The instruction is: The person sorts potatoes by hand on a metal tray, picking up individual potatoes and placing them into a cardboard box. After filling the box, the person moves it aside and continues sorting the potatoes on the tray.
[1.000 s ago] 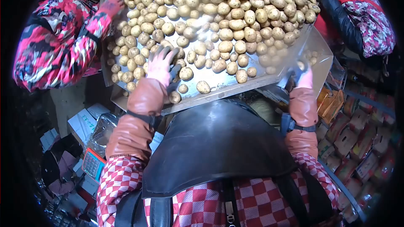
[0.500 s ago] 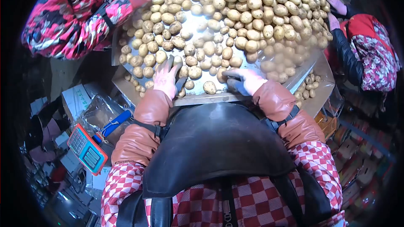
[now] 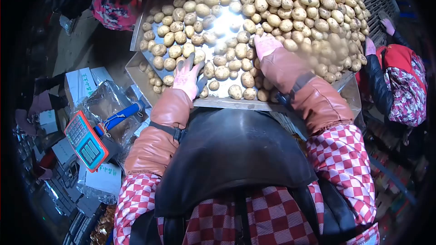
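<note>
Many potatoes (image 3: pixel 222 72) lie on a metal sorting table (image 3: pixel 236 104) in front of me, heaped higher toward the back right. My left hand (image 3: pixel 187 76), in a pink glove with dark fingers, rests near the front edge. Its fingers are spread and touch potatoes, holding none that I can see. Farther forward, my right hand (image 3: pixel 267 45) reaches against the foot of the potato heap (image 3: pixel 309 13). The back of its pink glove shows, but its fingertips are hidden among the potatoes. Brown sleeve covers reach up to both wrists.
Cardboard trays with potatoes flank the table, one at the left (image 3: pixel 134 66). A scale with an orange-rimmed display (image 3: pixel 87 141) stands lower left, near white boxes (image 3: pixel 81 84). A co-worker (image 3: pixel 402 81) is at the right, another (image 3: pixel 122 0) at upper left.
My right hand has moved forward from the front edge to the heap. My left hand stays near the front, fingers spread. The left co-worker's hand has left the view.
</note>
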Available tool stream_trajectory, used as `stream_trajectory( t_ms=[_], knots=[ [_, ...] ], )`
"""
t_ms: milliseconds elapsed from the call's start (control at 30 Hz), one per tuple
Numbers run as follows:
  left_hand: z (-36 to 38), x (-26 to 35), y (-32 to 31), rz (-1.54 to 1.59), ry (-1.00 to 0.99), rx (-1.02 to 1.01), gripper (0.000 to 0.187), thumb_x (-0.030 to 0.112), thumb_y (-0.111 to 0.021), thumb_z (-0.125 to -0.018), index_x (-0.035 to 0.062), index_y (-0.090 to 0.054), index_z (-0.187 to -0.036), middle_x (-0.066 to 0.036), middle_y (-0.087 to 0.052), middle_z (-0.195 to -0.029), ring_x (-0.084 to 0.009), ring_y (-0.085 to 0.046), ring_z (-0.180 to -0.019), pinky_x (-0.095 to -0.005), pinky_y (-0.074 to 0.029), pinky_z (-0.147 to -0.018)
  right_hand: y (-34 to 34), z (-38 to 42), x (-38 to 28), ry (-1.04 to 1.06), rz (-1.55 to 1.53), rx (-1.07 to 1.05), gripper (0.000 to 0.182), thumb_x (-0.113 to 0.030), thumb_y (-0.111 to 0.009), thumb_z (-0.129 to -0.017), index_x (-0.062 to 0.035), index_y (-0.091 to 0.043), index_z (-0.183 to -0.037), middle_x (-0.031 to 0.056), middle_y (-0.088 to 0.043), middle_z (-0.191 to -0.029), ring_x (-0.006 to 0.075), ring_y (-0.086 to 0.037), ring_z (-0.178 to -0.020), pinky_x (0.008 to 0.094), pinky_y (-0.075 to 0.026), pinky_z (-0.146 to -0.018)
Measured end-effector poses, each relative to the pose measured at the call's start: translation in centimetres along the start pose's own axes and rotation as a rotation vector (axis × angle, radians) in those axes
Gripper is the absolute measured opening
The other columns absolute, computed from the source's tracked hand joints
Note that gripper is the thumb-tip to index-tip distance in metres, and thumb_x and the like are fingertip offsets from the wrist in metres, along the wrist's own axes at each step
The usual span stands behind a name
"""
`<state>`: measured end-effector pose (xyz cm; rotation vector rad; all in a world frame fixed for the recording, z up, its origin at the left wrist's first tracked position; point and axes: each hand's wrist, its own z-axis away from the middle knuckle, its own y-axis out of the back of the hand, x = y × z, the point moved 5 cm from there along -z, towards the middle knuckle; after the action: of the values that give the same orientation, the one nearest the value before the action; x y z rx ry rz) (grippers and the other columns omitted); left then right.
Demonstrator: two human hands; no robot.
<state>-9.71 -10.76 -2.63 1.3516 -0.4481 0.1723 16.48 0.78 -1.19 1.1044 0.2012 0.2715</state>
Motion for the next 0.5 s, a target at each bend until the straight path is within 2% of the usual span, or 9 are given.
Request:
stream_trajectory(
  t_ms=[100,167,233,267,300,367,433,467,500],
  knots=[
    [0.9,-0.7,0.3,0.022,0.046,-0.03,0.053,0.025,-0.073,-0.081,0.021,-0.058,-0.132,-0.017,-0.033,-0.154,-0.0467,-0.039,-0.131,-0.0528,-0.035,-0.111,-0.1,1.6,1.2,0.154,0.03,0.195,0.035,-0.016,-0.057,-0.089,-0.0058,-0.056,-0.122,0.0179,-0.062,-0.123,0.0325,-0.059,-0.119,0.0409,-0.048,-0.1],
    [0.9,-1.0,-0.1,0.064,0.095,-0.059,0.047,0.027,-0.068,-0.086,0.0197,-0.058,-0.131,-0.015,-0.039,-0.151,-0.0451,-0.038,-0.135,-0.0534,-0.032,-0.113,2.6,2.0,2.1,-0.049,-0.184,0.061,0.042,-0.025,-0.069,-0.083,-0.0094,-0.061,-0.122,0.0191,-0.065,-0.116,0.0308,-0.063,-0.11,0.0423,-0.05,-0.094],
    [1.2,-1.3,-0.3,0.055,0.019,0.244,0.032,0.017,-0.07,-0.083,0.0165,-0.067,-0.114,-0.014,-0.059,-0.129,-0.0421,-0.051,-0.12,-0.0509,-0.039,-0.106,3.7,3.4,3.1,-0.323,-0.699,-0.01,0.04,-0.029,-0.072,-0.082,-0.0117,-0.067,-0.117,0.0185,-0.069,-0.107,0.0312,-0.067,-0.102,0.0415,-0.052,-0.089],
    [0.9,0.7,1.6,0.009,-0.101,0.346,0.024,0.015,-0.071,-0.081,0.0154,-0.069,-0.105,-0.012,-0.065,-0.112,-0.0373,-0.057,-0.112,-0.0486,-0.041,-0.102,2.2,3.3,3.6,-0.077,-0.642,0.069,0.038,-0.033,-0.073,-0.082,-0.0114,-0.07,-0.114,0.0177,-0.071,-0.101,0.0307,-0.069,-0.096,0.0404,-0.054,-0.086],
    [0.2,2.8,2.6,-0.008,-0.249,0.366,0.031,0.013,-0.073,-0.074,0.0159,-0.068,-0.105,-0.011,-0.063,-0.112,-0.0326,-0.058,-0.108,-0.0469,-0.044,-0.097,-1.4,3.9,3.7,-0.308,-0.914,-0.064,0.032,-0.028,-0.069,-0.084,-0.0118,-0.07,-0.112,0.0133,-0.071,-0.105,0.0288,-0.068,-0.098,0.0398,-0.053,-0.088],
    [-0.9,6.7,2.5,0.005,-0.522,0.246,0.032,0.013,-0.068,-0.074,0.0168,-0.065,-0.106,-0.008,-0.062,-0.115,-0.0292,-0.059,-0.106,-0.0452,-0.047,-0.091,0.3,6.6,0.2,0.091,-0.374,0.053,0.026,-0.019,-0.066,-0.084,-0.0118,-0.07,-0.108,0.0088,-0.069,-0.107,0.0278,-0.065,-0.104,0.0402,-0.052,-0.091],
    [-1.9,8.8,-1.0,0.069,-0.63,-0.031,0.031,0.015,-0.061,-0.078,0.0172,-0.064,-0.109,-0.007,-0.061,-0.118,-0.0274,-0.059,-0.105,-0.0442,-0.048,-0.087,-0.3,8.1,-2.7,0.181,-0.092,-0.024,0.022,-0.015,-0.061,-0.083,-0.015,-0.069,-0.104,0.0052,-0.067,-0.108,0.0268,-0.062,-0.107,0.0417,-0.052,-0.09],
    [-2.1,9.8,-2.4,-0.092,-0.603,-0.09,0.026,0.015,-0.055,-0.084,0.0169,-0.066,-0.108,-0.005,-0.061,-0.119,-0.0239,-0.06,-0.105,-0.0414,-0.05,-0.085,-2.0,8.2,-3.4,0.188,-0.003,0.093,0.022,-0.015,-0.058,-0.084,-0.0165,-0.067,-0.103,0.0032,-0.067,-0.107,0.0253,-0.061,-0.107,0.0417,-0.053,-0.085],
    [-2.5,11.1,-3.2,-0.094,-0.611,-0.095,0.026,0.015,-0.055,-0.084,0.0169,-0.066,-0.108,-0.005,-0.061,-0.119,-0.0239,-0.06,-0.105,-0.0414,-0.05,-0.085,-3.2,8.0,-4.0,0.163,0.043,0.074,0.029,-0.017,-0.058,-0.084,-0.0146,-0.064,-0.113,0.004,-0.065,-0.111,0.025,-0.061,-0.107,0.0394,-0.051,-0.09]
  ],
)
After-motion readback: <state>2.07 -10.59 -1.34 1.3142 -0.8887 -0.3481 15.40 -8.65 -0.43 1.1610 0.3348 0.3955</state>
